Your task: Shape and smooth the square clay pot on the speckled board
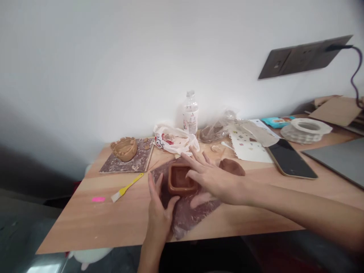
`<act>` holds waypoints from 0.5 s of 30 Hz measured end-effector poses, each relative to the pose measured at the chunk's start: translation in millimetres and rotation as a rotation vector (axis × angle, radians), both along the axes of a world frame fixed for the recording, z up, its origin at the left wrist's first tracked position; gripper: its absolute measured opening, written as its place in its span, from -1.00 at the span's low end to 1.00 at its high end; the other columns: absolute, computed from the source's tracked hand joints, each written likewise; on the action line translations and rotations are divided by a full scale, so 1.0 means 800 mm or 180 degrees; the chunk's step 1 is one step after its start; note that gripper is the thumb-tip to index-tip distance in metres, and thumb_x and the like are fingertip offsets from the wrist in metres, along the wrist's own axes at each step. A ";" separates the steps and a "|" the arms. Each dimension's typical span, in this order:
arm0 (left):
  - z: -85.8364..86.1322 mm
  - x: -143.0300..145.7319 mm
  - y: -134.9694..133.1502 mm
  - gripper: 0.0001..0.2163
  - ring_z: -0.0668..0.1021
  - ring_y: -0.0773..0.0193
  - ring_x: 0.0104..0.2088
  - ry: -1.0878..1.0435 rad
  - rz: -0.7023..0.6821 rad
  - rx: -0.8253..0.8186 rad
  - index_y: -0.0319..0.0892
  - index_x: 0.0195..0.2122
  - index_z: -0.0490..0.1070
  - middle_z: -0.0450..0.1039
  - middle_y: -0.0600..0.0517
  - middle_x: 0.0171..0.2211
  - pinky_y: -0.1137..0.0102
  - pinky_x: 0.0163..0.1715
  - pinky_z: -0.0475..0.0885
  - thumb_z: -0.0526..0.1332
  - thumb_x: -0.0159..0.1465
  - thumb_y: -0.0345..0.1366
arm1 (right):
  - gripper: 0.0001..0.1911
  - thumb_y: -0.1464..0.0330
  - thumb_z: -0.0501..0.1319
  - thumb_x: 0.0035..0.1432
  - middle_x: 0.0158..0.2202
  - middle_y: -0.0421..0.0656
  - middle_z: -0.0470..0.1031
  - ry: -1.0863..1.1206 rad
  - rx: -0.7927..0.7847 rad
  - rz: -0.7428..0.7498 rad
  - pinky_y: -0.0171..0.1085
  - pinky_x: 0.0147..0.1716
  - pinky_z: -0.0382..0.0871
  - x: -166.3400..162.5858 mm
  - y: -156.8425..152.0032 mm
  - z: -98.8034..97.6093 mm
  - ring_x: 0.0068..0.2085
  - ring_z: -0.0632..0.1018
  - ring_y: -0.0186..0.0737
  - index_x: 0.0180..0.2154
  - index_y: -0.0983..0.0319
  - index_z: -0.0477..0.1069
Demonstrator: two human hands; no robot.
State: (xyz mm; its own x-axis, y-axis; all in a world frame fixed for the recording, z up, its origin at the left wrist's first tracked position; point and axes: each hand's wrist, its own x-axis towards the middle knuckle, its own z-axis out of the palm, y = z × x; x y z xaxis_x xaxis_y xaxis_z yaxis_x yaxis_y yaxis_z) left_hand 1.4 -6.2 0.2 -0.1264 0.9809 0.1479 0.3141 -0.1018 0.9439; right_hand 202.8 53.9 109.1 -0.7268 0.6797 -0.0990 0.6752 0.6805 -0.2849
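Note:
A rectangular brown clay box (182,190), hollow with rounded walls, sits on a dark, clay-smeared board (196,216). My left hand (160,201) is at the box's left side, fingers spread, thumb near the front corner; firm contact cannot be made out. Over the box's right rim reaches my right hand (212,178), fingers stretched out and apart, one fingertip at the inside of the opening. That hand hides the right wall. Behind my right wrist lies a lump of brown clay (231,167).
To the left, a clay bowl (125,149) stands on another board (139,159), with a yellow-handled brush (127,187) in front. Behind are a plastic bag (182,142) and a bottle (190,113). A phone (292,159), white ring-shaped vessel (305,131) and laptop (341,159) occupy the right.

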 end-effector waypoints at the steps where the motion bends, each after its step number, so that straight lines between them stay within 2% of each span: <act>1: 0.000 0.000 -0.001 -0.10 0.29 0.07 0.33 -0.0006 0.0011 -0.0030 0.10 0.40 -0.47 0.12 -0.14 0.38 0.09 0.24 0.30 0.25 0.28 -0.15 | -0.35 -0.06 0.34 0.03 0.41 0.36 -0.28 -0.0068 -0.0057 0.0073 0.53 0.18 -0.23 -0.002 0.000 0.001 0.37 -0.28 0.55 -0.14 0.42 0.48; 7: 0.000 -0.001 -0.002 -0.09 0.30 0.08 0.32 -0.0023 0.0063 -0.0121 0.16 0.40 -0.46 0.15 -0.11 0.37 0.10 0.22 0.33 0.26 0.26 -0.16 | -0.29 -0.02 0.28 0.13 0.41 0.34 -0.31 -0.0195 -0.0216 0.0442 0.48 0.21 -0.25 -0.017 -0.006 0.001 0.37 -0.31 0.47 0.11 0.38 0.43; 10: -0.001 -0.001 -0.002 -0.10 0.30 0.09 0.33 -0.0028 0.0036 -0.0114 0.16 0.40 -0.47 0.13 -0.11 0.37 0.12 0.22 0.34 0.25 0.27 -0.15 | -0.30 -0.03 0.30 0.08 0.40 0.35 -0.25 -0.0158 -0.0006 0.0447 0.55 0.16 -0.24 -0.016 -0.009 -0.003 0.36 -0.30 0.53 0.03 0.41 0.49; 13: -0.001 -0.001 -0.002 -0.09 0.30 0.08 0.32 -0.0039 0.0028 -0.0123 0.15 0.40 -0.49 0.14 -0.12 0.37 0.11 0.21 0.35 0.25 0.27 -0.15 | -0.31 -0.07 0.31 0.02 0.38 0.41 -0.15 -0.0089 0.0421 0.0461 0.61 0.11 -0.23 -0.010 -0.012 -0.011 0.35 -0.25 0.60 -0.14 0.47 0.56; 15: 0.000 0.000 -0.002 -0.08 0.30 0.07 0.32 -0.0040 0.0034 -0.0115 0.14 0.40 -0.49 0.14 -0.13 0.37 0.10 0.22 0.34 0.26 0.27 -0.15 | -0.30 -0.09 0.29 0.04 0.36 0.44 -0.11 -0.0040 0.0706 0.0472 0.62 0.10 -0.20 -0.007 -0.014 -0.017 0.35 -0.21 0.62 -0.17 0.48 0.56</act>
State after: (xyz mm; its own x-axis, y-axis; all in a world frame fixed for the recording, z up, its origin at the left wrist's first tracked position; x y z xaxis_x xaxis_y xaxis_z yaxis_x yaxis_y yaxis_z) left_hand 1.3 -7.4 -0.1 -0.1385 0.9842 0.1107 0.3032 -0.0643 0.9508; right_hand 197.2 42.5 95.1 -0.8197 0.5720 0.0309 0.5660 0.8170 -0.1099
